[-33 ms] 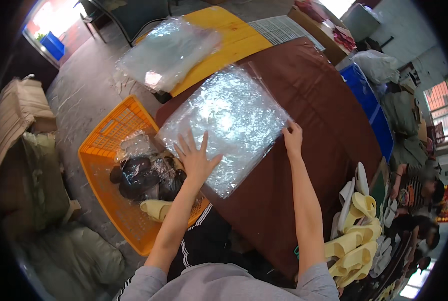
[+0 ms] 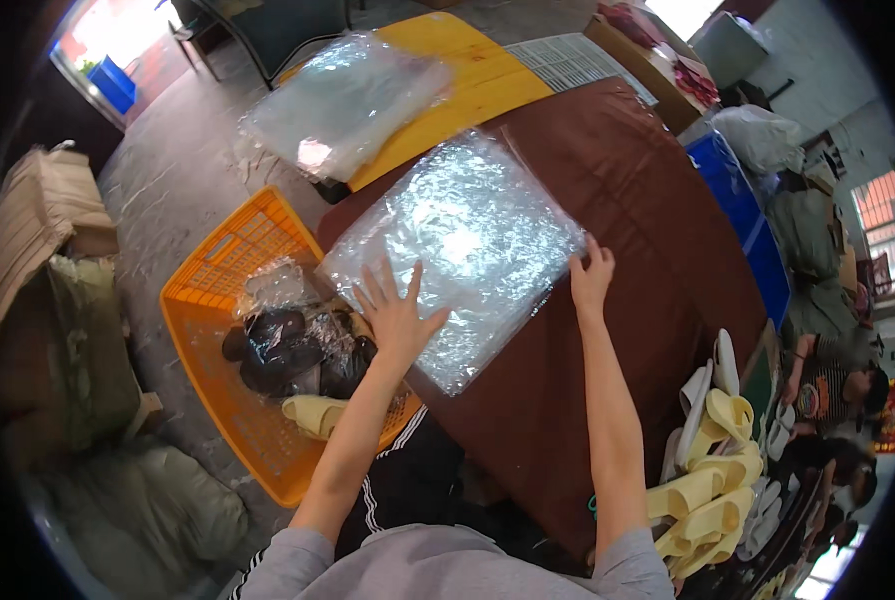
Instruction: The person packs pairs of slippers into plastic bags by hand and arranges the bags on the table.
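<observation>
A stack of clear, shiny plastic bags (image 2: 467,235) lies flat on the brown-covered table in front of me. My left hand (image 2: 399,318) rests on its near left part, palm down with the fingers spread. At the right corner of the stack, my right hand (image 2: 592,275) has thumb and fingers closed on the bag's edge. Below my left forearm stands an orange plastic crate (image 2: 199,375), partly covered by that arm. Inside it are dark slippers in clear wrapping (image 2: 279,350) and a pale yellow slipper (image 2: 314,414).
More clear bags (image 2: 342,100) lie on a yellow wooden board (image 2: 487,60) beyond the table (image 2: 657,230). Pale yellow slippers (image 2: 707,500) and white ones are piled at the right. Cartons (image 2: 62,200) and sacks stand at the left. Other people (image 2: 827,380) sit at far right.
</observation>
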